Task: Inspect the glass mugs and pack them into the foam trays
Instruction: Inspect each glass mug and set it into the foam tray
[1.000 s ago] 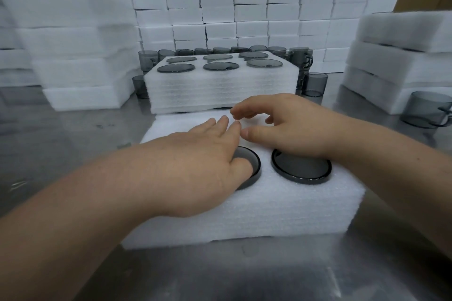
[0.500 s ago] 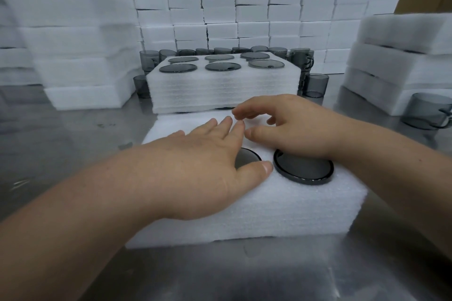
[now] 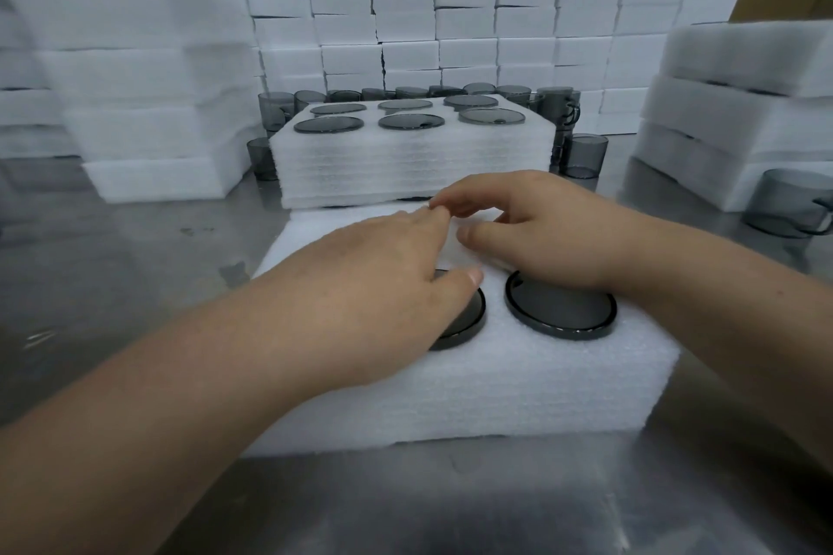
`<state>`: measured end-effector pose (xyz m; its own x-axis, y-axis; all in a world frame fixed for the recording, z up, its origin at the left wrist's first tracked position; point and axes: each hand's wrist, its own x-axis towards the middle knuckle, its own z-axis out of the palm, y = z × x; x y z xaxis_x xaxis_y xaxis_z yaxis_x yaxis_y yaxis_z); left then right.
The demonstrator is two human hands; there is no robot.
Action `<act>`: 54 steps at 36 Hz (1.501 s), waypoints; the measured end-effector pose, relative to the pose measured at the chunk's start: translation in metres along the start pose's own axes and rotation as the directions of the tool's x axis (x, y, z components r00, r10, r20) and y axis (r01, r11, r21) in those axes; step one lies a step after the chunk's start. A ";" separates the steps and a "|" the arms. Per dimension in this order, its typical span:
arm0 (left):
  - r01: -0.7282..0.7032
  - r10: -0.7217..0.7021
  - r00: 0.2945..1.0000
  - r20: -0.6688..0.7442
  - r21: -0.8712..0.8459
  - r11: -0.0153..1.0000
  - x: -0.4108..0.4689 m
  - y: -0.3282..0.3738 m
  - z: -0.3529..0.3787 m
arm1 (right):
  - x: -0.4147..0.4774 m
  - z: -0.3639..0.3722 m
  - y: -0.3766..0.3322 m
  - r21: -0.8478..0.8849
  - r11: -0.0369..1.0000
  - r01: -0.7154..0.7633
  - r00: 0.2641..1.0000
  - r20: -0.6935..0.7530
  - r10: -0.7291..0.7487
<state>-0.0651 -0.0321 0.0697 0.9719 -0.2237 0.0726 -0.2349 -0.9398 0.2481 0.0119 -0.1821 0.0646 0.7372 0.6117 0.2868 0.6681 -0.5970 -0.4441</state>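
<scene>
1. The left grip (image 3: 383,284) lies flat on the near foam tray (image 3: 496,388), fingers straight; it is released and holds nothing; its thumb lies across the edge of a dark glass mug (image 3: 469,320) sunk in a pocket directly beneath it.
2. The right grip (image 3: 541,234) arches with curled fingers, fingertips touching those of the left grip; a second mug (image 3: 561,306) sits in its pocket just under the wrist, apparently base-up; whether this grip pinches anything I cannot tell, as the palm hides it.
3. Ahead of both grips a filled tray (image 3: 405,167) shows six mugs; a loose mug (image 3: 784,205) stands on the counter (image 3: 112,284), well off to the right grip's outer side.
4. The glass is probably smooth, rigid, brittle and fairly weighty; a loose mug is best taken round its wall or by its handle, not pinched at the rim.
5. The foam looks soft and light, and it should yield; seat each mug with even pressure on its flat face; lift a loaded tray from both ends, since one edge would likely sag.
</scene>
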 end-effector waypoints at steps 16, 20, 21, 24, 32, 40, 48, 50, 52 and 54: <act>-0.021 0.014 0.991 0.132 0.048 0.999 0.009 -0.004 0.005 | 0.001 0.001 0.002 0.028 0.999 -0.024 1.000 -0.002 0.024; -0.021 0.019 0.995 0.102 0.010 1.000 0.006 -0.004 0.007 | 0.000 0.001 0.002 0.028 0.999 -0.035 0.999 0.004 0.035; -0.019 0.019 0.995 0.100 -0.001 1.000 0.006 -0.004 0.007 | 0.000 0.001 0.002 0.029 0.999 -0.038 0.999 0.005 0.038; -0.002 0.004 0.995 0.104 -0.015 1.000 0.005 -0.004 0.006 | 0.000 0.001 0.001 0.029 0.999 -0.043 0.999 0.006 0.043; 0.050 -0.048 0.999 0.016 -0.088 0.995 0.002 0.000 0.002 | -0.001 0.001 0.001 0.028 0.998 -0.052 0.999 0.006 0.052; 0.050 -0.050 0.999 0.005 -0.069 0.996 0.003 -0.001 0.003 | -0.001 0.001 0.000 0.035 0.997 -0.064 0.998 0.018 0.063; 0.019 -0.082 0.973 -0.215 -0.279 0.960 0.004 -0.005 -0.005 | -0.001 0.000 -0.002 0.029 0.996 -0.080 0.996 0.039 0.079; -0.005 -0.093 0.957 -0.274 -0.337 0.942 0.006 -0.006 -0.008 | -0.001 0.000 -0.002 0.024 0.995 -0.092 0.995 0.047 0.091; -0.025 -0.109 0.940 -0.324 -0.383 0.923 0.009 -0.006 -0.013 | -0.001 0.000 -0.003 0.016 0.995 -0.101 0.993 0.055 0.100; -0.034 -0.122 0.931 -0.344 -0.415 0.909 0.014 -0.007 -0.018 | 0.000 0.001 -0.003 0.007 0.994 -0.107 0.992 0.069 0.106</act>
<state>-0.0499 -0.0240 0.0869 0.9292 -0.0050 0.3696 -0.2521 -0.7400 0.6236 0.0095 -0.1802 0.0650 0.7952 0.5794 0.1786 0.5849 -0.6555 -0.4778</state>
